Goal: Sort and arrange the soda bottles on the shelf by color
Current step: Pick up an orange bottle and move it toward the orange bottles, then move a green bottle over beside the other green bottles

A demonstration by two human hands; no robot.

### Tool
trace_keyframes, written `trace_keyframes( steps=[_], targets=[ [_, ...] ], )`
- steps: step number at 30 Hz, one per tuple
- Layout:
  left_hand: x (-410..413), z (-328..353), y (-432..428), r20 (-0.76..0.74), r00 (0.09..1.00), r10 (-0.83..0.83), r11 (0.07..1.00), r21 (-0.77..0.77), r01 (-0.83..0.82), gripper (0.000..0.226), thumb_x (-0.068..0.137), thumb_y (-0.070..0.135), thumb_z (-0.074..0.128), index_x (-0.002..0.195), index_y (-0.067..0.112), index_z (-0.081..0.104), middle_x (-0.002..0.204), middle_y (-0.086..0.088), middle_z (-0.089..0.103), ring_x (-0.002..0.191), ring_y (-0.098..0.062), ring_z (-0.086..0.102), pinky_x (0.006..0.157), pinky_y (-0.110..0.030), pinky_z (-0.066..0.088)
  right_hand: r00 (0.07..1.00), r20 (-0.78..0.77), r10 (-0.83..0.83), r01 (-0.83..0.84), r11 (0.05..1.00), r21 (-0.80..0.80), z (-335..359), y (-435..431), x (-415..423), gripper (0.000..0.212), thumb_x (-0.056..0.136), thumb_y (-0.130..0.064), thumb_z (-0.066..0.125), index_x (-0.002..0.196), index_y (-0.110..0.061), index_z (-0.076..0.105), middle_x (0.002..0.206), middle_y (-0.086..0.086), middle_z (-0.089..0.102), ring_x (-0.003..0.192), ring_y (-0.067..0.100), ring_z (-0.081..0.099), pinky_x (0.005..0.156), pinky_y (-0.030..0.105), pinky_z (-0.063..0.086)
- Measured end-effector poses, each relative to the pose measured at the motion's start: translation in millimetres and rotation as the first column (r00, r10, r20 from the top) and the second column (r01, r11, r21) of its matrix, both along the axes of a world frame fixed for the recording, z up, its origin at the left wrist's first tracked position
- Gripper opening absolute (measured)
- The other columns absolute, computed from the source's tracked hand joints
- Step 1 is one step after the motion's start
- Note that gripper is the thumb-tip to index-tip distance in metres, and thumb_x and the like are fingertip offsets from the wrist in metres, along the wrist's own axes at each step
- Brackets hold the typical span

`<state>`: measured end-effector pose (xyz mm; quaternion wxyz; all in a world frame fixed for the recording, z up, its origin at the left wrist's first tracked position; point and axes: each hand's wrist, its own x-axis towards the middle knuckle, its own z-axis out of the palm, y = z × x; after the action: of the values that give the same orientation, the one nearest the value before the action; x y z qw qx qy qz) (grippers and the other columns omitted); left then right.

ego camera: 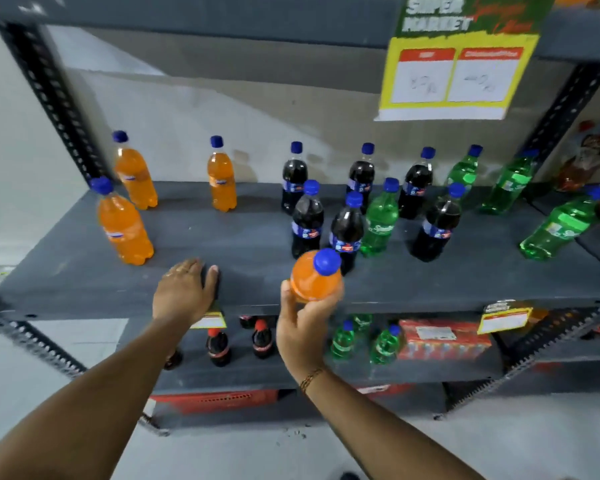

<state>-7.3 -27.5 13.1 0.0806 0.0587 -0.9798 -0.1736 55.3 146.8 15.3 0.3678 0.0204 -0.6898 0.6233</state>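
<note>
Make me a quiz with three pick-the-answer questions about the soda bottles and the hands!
1. Where do the orange bottles standing on the shelf sit?
A. left part
B. right end
C. the shelf below

2. How many orange bottles stand on that shelf?
A. one
B. three
C. six

3. What is the right hand doing?
A. resting flat
B. holding an orange bottle
C. pointing at the sign

Answers:
1 A: the three orange bottles stand left of the dark cola bottles.
2 B: three stand there; a fourth orange bottle is held.
3 B: its fingers wrap that bottle, while the left hand rests on the shelf edge.
</note>
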Motion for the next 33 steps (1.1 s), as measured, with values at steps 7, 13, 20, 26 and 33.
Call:
trace_keyframes(
  steps=[7, 13, 20, 26, 33],
  targets=[
    [-0.1, -5.9, -11.7, 0.071, 0.992, -0.106, 0.99, -0.083, 0.111, 0.092, 0.069, 0.05, 0.003, 0.139, -0.001, 0.034, 0.148, -0.021, 0.033, 0.138, -0.032, 0.027, 0.115, -0.039, 0.018, 0.919, 0.337, 0.204, -0.238, 0.97, 0.06, 20.7, -69.1, -67.3, 0.054, 0.071, -0.02, 0.075, 0.115, -0.02, 0.044, 0.107, 0.002, 0.057, 0.095, 0.011, 0.054, 0.081, 0.021, 0.043],
    [-1.7, -10.5, -10.2, 0.053, 0.996, -0.074, 0.997, -0.017, 0.075, 0.072, 0.082, 0.042, 0.017, 0.142, 0.004, 0.027, 0.152, -0.013, 0.029, 0.142, -0.025, 0.02, 0.117, -0.033, 0.01, 0.864, 0.496, 0.091, -0.174, 0.977, 0.124, 9.5, -93.8, -113.3, 0.056, 0.068, -0.024, 0.079, 0.112, -0.014, 0.044, 0.111, 0.01, 0.059, 0.1, 0.028, 0.06, 0.083, 0.041, 0.053],
    [-3.1, -10.1, -9.7, 0.021, 0.997, -0.07, 0.996, -0.06, 0.071, 0.065, 0.083, 0.037, 0.025, 0.133, 0.0, 0.043, 0.139, -0.018, 0.047, 0.133, -0.03, 0.038, 0.113, -0.037, 0.025, 0.841, 0.512, 0.173, -0.262, 0.959, 0.105, 1.1, -83.6, -110.7, 0.079, 0.073, -0.025, 0.076, 0.134, -0.012, 0.028, 0.134, 0.01, 0.046, 0.122, 0.026, 0.047, 0.091, 0.028, 0.04],
    [6.1, -15.2, 20.8, -0.121, 0.955, -0.272, 0.944, -0.224, 0.241, 0.033, 0.08, 0.03, 0.04, 0.082, 0.008, 0.064, 0.079, -0.009, 0.064, 0.072, -0.029, 0.061, 0.063, -0.035, 0.052, 0.968, 0.226, 0.108, -0.178, 0.932, 0.315, -10.5, -11.6, -68.0, 0.029, 0.089, -0.043, 0.047, 0.106, -0.019, 0.041, 0.103, 0.011, 0.052, 0.097, 0.016, 0.049, 0.088, 0.032, 0.045],
    [7.9, -11.4, 101.0, -0.029, 0.97, -0.241, 0.956, -0.179, 0.233, 0.046, 0.082, 0.04, 0.037, 0.095, 0.006, 0.064, 0.094, -0.011, 0.067, 0.085, -0.033, 0.063, 0.075, -0.04, 0.052, 0.938, 0.137, -0.319, 0.292, 0.939, 0.184, -17.8, 116.6, -78.9, 0.029, 0.082, -0.036, 0.048, 0.095, -0.014, 0.034, 0.099, 0.011, 0.033, 0.093, 0.013, 0.03, 0.09, 0.041, 0.034]
  ],
)
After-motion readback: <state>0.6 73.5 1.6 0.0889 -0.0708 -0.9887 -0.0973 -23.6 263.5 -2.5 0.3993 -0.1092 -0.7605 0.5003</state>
